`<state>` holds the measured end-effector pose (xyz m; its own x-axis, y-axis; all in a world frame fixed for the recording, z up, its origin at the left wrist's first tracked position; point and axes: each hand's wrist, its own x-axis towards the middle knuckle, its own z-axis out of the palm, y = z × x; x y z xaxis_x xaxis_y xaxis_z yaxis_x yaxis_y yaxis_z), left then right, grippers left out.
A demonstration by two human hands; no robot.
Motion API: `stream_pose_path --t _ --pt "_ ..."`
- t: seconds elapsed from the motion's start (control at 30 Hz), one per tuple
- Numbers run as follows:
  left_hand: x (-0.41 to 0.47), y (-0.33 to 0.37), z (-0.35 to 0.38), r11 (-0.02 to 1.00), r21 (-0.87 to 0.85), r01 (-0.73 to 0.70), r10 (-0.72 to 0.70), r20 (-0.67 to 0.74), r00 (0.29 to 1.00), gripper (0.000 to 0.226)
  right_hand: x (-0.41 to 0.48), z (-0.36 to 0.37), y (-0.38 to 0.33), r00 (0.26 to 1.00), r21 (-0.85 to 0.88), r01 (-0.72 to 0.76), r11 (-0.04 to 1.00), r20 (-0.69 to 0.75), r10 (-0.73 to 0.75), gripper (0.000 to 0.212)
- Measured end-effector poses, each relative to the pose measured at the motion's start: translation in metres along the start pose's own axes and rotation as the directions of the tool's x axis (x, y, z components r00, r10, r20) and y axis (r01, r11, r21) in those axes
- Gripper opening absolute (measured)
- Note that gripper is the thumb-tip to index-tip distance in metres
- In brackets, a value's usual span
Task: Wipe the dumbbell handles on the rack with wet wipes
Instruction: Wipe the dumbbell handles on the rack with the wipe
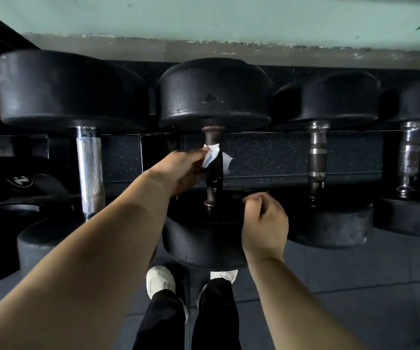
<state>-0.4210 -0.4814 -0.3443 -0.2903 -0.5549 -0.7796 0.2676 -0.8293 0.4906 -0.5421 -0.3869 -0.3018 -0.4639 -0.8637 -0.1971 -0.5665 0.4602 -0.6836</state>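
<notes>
A black dumbbell lies on the rack straight ahead, its dark brown handle (213,183) running away from me. My left hand (179,170) grips a white wet wipe (211,155) wrapped around the upper part of that handle. The wipe's loose end sticks out to the right of the handle. My right hand (264,222) rests with curled fingers on the dumbbell's near head (203,238), at its right side, holding nothing.
A dumbbell with a chrome knurled handle (90,170) lies to the left. Two more with dark ringed handles (317,162) (409,157) lie to the right. The rack's speckled rail (267,152) runs behind them. My white shoes (159,280) stand on the grey floor.
</notes>
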Motion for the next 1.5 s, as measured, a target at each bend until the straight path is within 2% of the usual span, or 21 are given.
stream_pose_path --t 0.1,0.27,0.3,0.43,0.53,0.6,0.7,0.77,0.83,0.9,1.0,1.07,1.13,1.23,1.3,1.37,1.43,1.5 --pt "0.001 -0.003 -0.008 0.983 0.176 -0.044 0.036 0.048 0.998 0.035 0.000 0.000 0.000 1.000 0.001 0.000 1.000 0.001 0.000 0.056" --pt "0.003 -0.015 -0.018 0.905 0.425 -0.015 0.052 -0.076 0.996 0.038 0.000 0.001 0.000 1.000 -0.003 0.002 1.000 -0.010 -0.002 0.057" --pt "0.001 -0.016 -0.015 0.906 0.423 -0.004 0.055 -0.108 0.993 0.035 0.000 0.001 0.000 1.000 -0.005 0.005 1.000 -0.012 -0.005 0.057" --pt "0.003 -0.003 -0.002 0.980 0.182 -0.083 0.104 -0.109 0.989 0.031 0.000 0.001 0.000 1.000 -0.006 -0.002 1.000 -0.007 0.002 0.058" --pt "0.007 0.006 -0.003 0.979 0.130 -0.157 0.170 -0.098 0.981 0.034 0.000 0.001 0.000 1.000 0.000 -0.018 1.000 0.003 0.018 0.059" --pt "0.000 0.000 -0.004 0.979 0.162 -0.125 0.128 -0.005 0.992 0.035 0.000 0.001 0.000 1.000 0.000 -0.016 1.000 0.004 0.016 0.060" --pt "-0.013 -0.013 -0.010 0.908 0.417 0.046 0.000 -0.108 0.994 0.027 -0.001 0.001 -0.001 1.000 -0.002 -0.016 1.000 0.008 0.016 0.062" --pt "-0.013 -0.016 -0.013 0.877 0.470 0.095 -0.043 -0.120 0.992 0.028 -0.001 0.000 -0.001 1.000 0.003 -0.016 1.000 0.006 0.016 0.063" --pt "-0.012 -0.006 -0.006 0.927 0.373 0.023 0.024 -0.120 0.993 0.025 -0.001 0.000 0.000 1.000 -0.002 -0.021 1.000 0.017 0.021 0.062" --pt "-0.007 0.007 0.004 0.964 0.236 -0.120 0.146 -0.094 0.985 0.029 -0.001 0.000 0.001 0.999 -0.001 -0.031 1.000 0.025 0.031 0.061" --pt "-0.001 0.012 0.003 0.960 0.199 -0.196 0.213 -0.066 0.975 0.032 -0.001 -0.001 0.000 0.999 0.011 -0.041 0.999 0.030 0.040 0.061" --pt "-0.005 0.001 -0.004 0.948 0.279 -0.155 0.162 -0.004 0.987 0.032 0.000 0.000 0.000 0.999 0.005 -0.024 1.000 0.024 0.024 0.062" --pt "-0.014 -0.012 -0.010 0.891 0.446 -0.083 0.123 -0.061 0.990 0.026 0.000 0.000 0.000 1.000 -0.003 -0.010 1.000 0.009 0.010 0.064" --pt "-0.020 -0.021 -0.012 0.836 0.544 -0.068 0.226 -0.228 0.947 0.017 0.001 0.001 0.001 1.000 -0.018 0.005 1.000 0.007 -0.005 0.065" --pt "-0.018 -0.015 -0.009 0.879 0.461 -0.122 0.278 -0.289 0.916 0.012 0.000 0.001 0.000 1.000 -0.014 0.002 1.000 0.022 -0.002 0.065" --pt "-0.015 0.000 0.000 0.878 0.436 -0.197 0.355 -0.316 0.880 0.009 0.000 0.000 0.001 1.000 -0.010 -0.006 1.000 0.028 0.006 0.061" --pt "-0.012 0.012 0.010 0.792 0.561 -0.240 0.459 -0.289 0.840 0.021 -0.001 0.000 0.002 0.999 -0.014 -0.017 1.000 0.032 0.018 0.053" --pt "-0.014 0.013 0.015 0.754 0.606 -0.251 0.484 -0.255 0.837 0.028 -0.001 -0.001 0.001 0.999 -0.009 -0.021 1.000 0.025 0.021 0.052"
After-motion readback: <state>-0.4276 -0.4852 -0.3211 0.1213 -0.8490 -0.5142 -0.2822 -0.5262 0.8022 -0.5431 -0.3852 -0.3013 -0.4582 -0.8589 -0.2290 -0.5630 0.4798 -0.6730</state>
